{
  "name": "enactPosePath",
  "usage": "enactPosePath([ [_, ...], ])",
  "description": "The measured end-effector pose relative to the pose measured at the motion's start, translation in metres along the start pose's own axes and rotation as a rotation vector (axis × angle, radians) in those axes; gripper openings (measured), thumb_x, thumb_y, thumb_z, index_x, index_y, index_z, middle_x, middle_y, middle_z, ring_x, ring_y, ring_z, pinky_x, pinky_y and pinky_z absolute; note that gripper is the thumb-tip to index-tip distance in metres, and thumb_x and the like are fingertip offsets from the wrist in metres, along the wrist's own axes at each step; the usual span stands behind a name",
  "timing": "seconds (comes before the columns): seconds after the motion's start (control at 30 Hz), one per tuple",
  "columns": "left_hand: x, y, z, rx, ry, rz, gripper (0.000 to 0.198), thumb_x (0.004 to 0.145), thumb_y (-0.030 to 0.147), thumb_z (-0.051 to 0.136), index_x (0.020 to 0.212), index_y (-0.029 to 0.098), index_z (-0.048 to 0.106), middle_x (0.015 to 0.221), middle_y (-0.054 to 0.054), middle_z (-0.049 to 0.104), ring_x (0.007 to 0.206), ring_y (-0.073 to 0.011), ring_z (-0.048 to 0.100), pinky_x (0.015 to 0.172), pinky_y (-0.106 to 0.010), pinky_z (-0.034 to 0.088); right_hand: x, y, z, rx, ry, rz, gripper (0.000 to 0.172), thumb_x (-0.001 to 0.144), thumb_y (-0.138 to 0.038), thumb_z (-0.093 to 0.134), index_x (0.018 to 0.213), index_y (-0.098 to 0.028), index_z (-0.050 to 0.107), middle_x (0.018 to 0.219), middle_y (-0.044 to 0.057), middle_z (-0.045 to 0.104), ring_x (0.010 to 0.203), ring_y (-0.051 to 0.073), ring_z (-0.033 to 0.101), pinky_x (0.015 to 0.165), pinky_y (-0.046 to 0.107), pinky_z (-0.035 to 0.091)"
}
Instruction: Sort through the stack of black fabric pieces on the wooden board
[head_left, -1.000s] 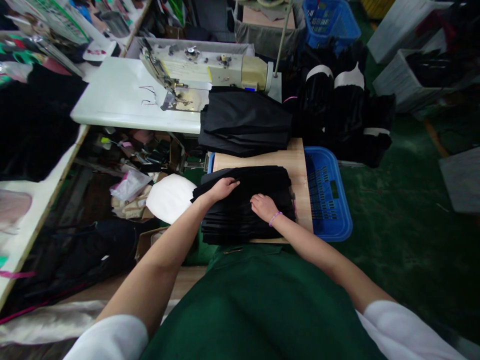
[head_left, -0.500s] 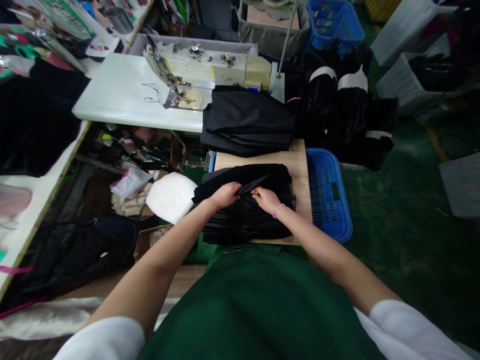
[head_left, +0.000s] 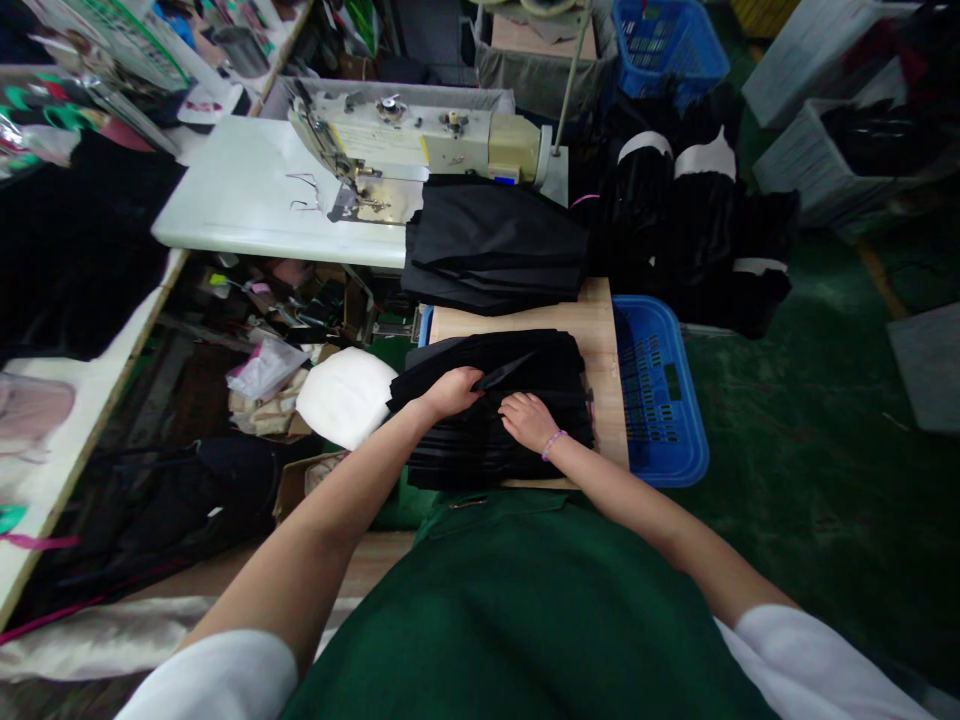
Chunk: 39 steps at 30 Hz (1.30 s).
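Note:
Folded black fabric pieces (head_left: 495,450) lie in a pleated stack on a light wooden board (head_left: 606,380) in front of me. My left hand (head_left: 454,390) is closed on the edge of one black fabric piece in the middle of the stack, thumb and fingers pinched. Just right of it, my right hand (head_left: 529,420) rests on the stack, palm down, with its fingers laid over the cloth. Its fingertips are partly lost against the black. Farther back, a second pile of black fabric (head_left: 495,240) sits at the sewing machine table's edge.
A sewing machine (head_left: 420,135) stands on a white table (head_left: 232,190) beyond the board. Beneath the board's right side is a blue plastic basket (head_left: 686,440). At left there is a white cushion-like pad (head_left: 345,398). Tied black bundles (head_left: 701,220) lie at the right rear.
My right hand has come off the raised fold and moved slightly down towards me, its fingers flattening on the stack. My left hand keeps its pinch in nearly the same place.

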<state>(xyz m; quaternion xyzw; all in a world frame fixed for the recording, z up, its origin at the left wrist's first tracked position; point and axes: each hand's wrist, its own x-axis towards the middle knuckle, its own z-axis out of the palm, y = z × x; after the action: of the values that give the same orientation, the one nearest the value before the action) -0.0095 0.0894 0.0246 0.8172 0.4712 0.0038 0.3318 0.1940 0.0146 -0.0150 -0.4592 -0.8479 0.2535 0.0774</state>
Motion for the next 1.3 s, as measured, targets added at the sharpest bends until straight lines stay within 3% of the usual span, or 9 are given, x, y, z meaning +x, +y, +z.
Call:
enactPosePath([
  [0.23, -0.002, -0.004, -0.006, -0.143, 0.067, -0.089, 0.021, 0.081, 0.016, 0.044, 0.098, 0.014, 0.058, 0.093, -0.008, 0.064, 0.086, -0.0210, 0.061, 0.085, -0.032, 0.049, -0.008, 0.004, -0.011, 0.232, -0.038, 0.122, 0.007, 0.091, -0.021, 0.065, 0.092, -0.018, 0.071, 0.093, 0.002, 0.073, 0.089, 0.015, 0.067, 0.081, 0.025, 0.049],
  [0.5, -0.018, -0.002, -0.003, -0.280, -0.049, -0.041, 0.027, 0.088, 0.037, 0.046, 0.085, 0.016, 0.061, 0.087, -0.005, 0.066, 0.080, -0.0189, 0.059, 0.080, -0.029, 0.046, -0.026, -0.012, -0.034, 0.269, -0.104, 0.044, 0.017, 0.097, -0.025, 0.054, 0.101, -0.020, 0.070, 0.098, 0.003, 0.073, 0.090, 0.016, 0.067, 0.081, 0.026, 0.049],
  [0.6, -0.024, -0.002, 0.002, -0.354, -0.076, -0.023, 0.031, 0.086, 0.042, 0.047, 0.081, 0.016, 0.062, 0.079, -0.003, 0.063, 0.074, -0.0177, 0.056, 0.072, -0.028, 0.043, -0.034, -0.015, -0.027, 0.195, -0.164, -0.044, 0.007, 0.091, -0.021, 0.064, 0.089, -0.018, 0.070, 0.092, 0.005, 0.071, 0.091, 0.019, 0.064, 0.083, 0.030, 0.048],
  [0.7, -0.026, -0.002, 0.006, -0.384, -0.079, -0.039, 0.033, 0.085, 0.045, 0.047, 0.077, 0.016, 0.060, 0.073, -0.002, 0.060, 0.069, -0.0166, 0.052, 0.066, -0.028, 0.039, -0.040, -0.013, -0.011, 0.136, -0.208, -0.096, 0.010, 0.089, -0.017, 0.065, 0.081, -0.016, 0.070, 0.103, 0.008, 0.070, 0.095, 0.020, 0.061, 0.085, 0.031, 0.049],
  [0.8, -0.025, -0.003, 0.008, -0.388, -0.077, -0.049, 0.034, 0.084, 0.045, 0.047, 0.074, 0.016, 0.058, 0.072, -0.002, 0.058, 0.068, -0.0161, 0.050, 0.065, -0.027, 0.038, -0.044, -0.008, 0.001, 0.097, -0.210, -0.098, 0.018, 0.095, -0.022, 0.057, 0.084, -0.015, 0.070, 0.114, 0.008, 0.067, 0.101, 0.020, 0.059, 0.091, 0.033, 0.048],
  [0.9, -0.024, -0.004, 0.009, -0.389, -0.080, -0.056, 0.032, 0.084, 0.043, 0.046, 0.075, 0.015, 0.059, 0.074, -0.003, 0.060, 0.070, -0.0166, 0.052, 0.066, -0.028, 0.038, -0.045, -0.006, 0.005, 0.055, -0.202, -0.077, 0.011, 0.094, -0.015, 0.057, 0.095, -0.015, 0.068, 0.107, 0.007, 0.067, 0.100, 0.018, 0.059, 0.091, 0.030, 0.047],
  [1.0, -0.024, -0.004, 0.009, -0.381, -0.084, -0.055, 0.032, 0.084, 0.043, 0.045, 0.077, 0.015, 0.060, 0.077, -0.004, 0.063, 0.073, -0.0178, 0.054, 0.069, -0.029, 0.039, -0.042, -0.009, 0.003, -0.003, -0.189, -0.060, 0.016, 0.089, -0.012, 0.061, 0.104, -0.014, 0.064, 0.104, 0.008, 0.065, 0.098, 0.020, 0.058, 0.087, 0.032, 0.047],
  [1.13, -0.024, -0.004, 0.012, -0.359, -0.078, -0.043, 0.034, 0.088, 0.042, 0.041, 0.079, 0.015, 0.061, 0.082, -0.006, 0.065, 0.077, -0.0192, 0.057, 0.074, -0.031, 0.041, -0.036, -0.017, 0.003, -0.066, -0.183, -0.083, 0.010, 0.090, -0.019, 0.060, 0.098, -0.014, 0.065, 0.102, 0.010, 0.065, 0.100, 0.023, 0.057, 0.087, 0.035, 0.045],
  [1.3, -0.026, -0.005, 0.020, -0.331, -0.048, -0.048, 0.025, 0.089, 0.033, 0.046, 0.086, 0.015, 0.063, 0.088, -0.007, 0.066, 0.082, -0.0206, 0.060, 0.080, -0.031, 0.045, -0.029, -0.020, 0.013, -0.078, -0.138, -0.005, 0.015, 0.091, -0.011, 0.051, 0.096, -0.011, 0.066, 0.096, 0.012, 0.067, 0.093, 0.022, 0.060, 0.083, 0.032, 0.046],
])
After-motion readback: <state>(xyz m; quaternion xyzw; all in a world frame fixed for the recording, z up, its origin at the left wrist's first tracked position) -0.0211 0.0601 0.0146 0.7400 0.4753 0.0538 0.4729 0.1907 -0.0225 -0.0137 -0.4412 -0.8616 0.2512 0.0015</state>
